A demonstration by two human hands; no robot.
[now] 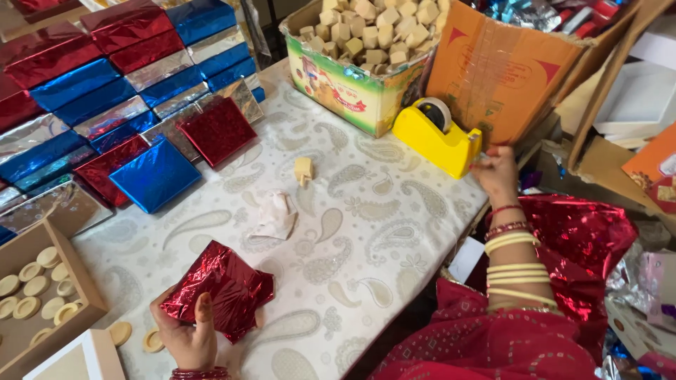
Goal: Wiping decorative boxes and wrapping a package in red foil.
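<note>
- cardboard box [352,91] far centre on the bench [366,232], full of small pale blocks [373,24]
- open box [42,295] near left, holds round pale discs [32,288]; two more discs [137,338] loose on bench just right of it
- left hand [186,334] near left, fingers closed around the edge of a red foil packet [222,288], thumb on top; packet rests on bench
- right hand [496,172] at bench's right edge, fingertips at yellow tape dispenser [436,137]; grip on tape cannot be told
- stacks of red, blue, silver foil boxes [113,91] fill far left
- single block [303,170] and crumpled white cloth [276,214] mid-bench
- open room: patterned cover between packet and dispenser, near-right part free
</note>
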